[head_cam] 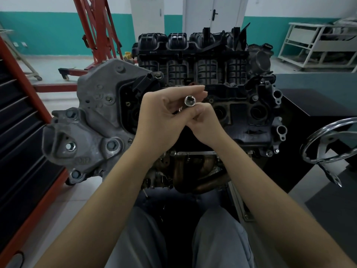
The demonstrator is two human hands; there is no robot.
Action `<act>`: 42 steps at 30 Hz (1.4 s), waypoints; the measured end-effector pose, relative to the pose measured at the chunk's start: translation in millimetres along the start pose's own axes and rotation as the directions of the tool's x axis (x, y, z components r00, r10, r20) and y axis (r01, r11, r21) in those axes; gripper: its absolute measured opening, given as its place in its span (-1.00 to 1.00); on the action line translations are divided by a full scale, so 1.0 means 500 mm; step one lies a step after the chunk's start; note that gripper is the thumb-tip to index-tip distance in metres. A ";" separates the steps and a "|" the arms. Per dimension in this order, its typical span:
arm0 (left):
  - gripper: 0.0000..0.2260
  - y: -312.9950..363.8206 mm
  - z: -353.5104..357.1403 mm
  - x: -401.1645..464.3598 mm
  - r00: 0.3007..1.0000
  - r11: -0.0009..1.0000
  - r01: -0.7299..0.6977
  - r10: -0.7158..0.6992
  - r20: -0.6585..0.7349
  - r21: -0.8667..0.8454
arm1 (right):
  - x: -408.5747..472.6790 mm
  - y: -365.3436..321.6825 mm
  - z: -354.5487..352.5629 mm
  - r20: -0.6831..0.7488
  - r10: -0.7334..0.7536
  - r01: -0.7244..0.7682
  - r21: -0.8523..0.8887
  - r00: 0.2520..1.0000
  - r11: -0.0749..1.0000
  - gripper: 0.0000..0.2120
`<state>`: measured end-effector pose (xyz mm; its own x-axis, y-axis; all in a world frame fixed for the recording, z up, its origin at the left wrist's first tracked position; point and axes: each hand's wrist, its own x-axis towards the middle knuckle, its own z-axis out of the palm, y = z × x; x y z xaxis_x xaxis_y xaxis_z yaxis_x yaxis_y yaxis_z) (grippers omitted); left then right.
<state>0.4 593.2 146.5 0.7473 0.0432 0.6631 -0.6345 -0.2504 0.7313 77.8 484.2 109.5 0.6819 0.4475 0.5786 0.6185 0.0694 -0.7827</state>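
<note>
Far left of the fingers we noted the red-framed tool cabinet with dark drawers [19,122], then the grey cast-metal engine bracket [92,120]. Our left hand [160,120] held the round chrome socket [190,101]. Its fingers [193,90] lay lightly bent behind the socket, and the thumb curled in at the near side. The socket sat between both sets of fingertips, open end towards us, above the black engine top [241,113]. Our right hand [204,126] had its fingers curled tight just below the socket, gripping its lower part, which the fist hid. Well right of the fingers stood the chrome handwheel [328,129].
</note>
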 end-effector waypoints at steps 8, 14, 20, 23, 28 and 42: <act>-0.73 -0.006 0.001 -0.009 0.997 0.997 -0.037 0.042 -0.072 0.071 | 0.003 -0.003 0.002 -0.036 -0.013 0.011 -0.057 0.999 0.998 -0.60; -0.67 -0.005 0.000 -0.004 0.999 1.000 -0.009 0.009 0.031 -0.022 | 0.007 0.023 -0.003 -0.089 0.018 -0.024 -0.068 0.996 0.997 -0.70; -0.76 -0.015 0.006 -0.011 0.985 0.994 -0.073 0.084 -0.149 0.076 | 0.006 0.010 0.005 -0.073 -0.021 0.017 -0.051 0.997 0.999 -0.69; -0.71 -0.017 0.009 -0.011 0.990 0.999 -0.050 0.049 -0.129 -0.005 | 0.005 0.013 0.001 -0.020 -0.002 0.002 0.008 1.000 1.000 -0.54; -0.68 -0.013 0.004 -0.008 0.997 0.999 -0.052 0.052 -0.051 0.002 | 0.005 0.003 0.006 -0.037 -0.016 0.016 0.010 0.999 1.000 -0.57; -0.72 -0.009 0.004 -0.012 0.994 0.992 -0.055 0.064 -0.087 0.112 | 0.005 0.014 -0.002 -0.068 -0.020 0.022 0.023 0.997 0.999 -0.64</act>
<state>-0.8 592.1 138.9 0.6848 0.1108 0.7203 -0.6481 -0.3594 0.6714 84.3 485.1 105.6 0.6944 0.3840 0.6086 0.6240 0.0999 -0.7750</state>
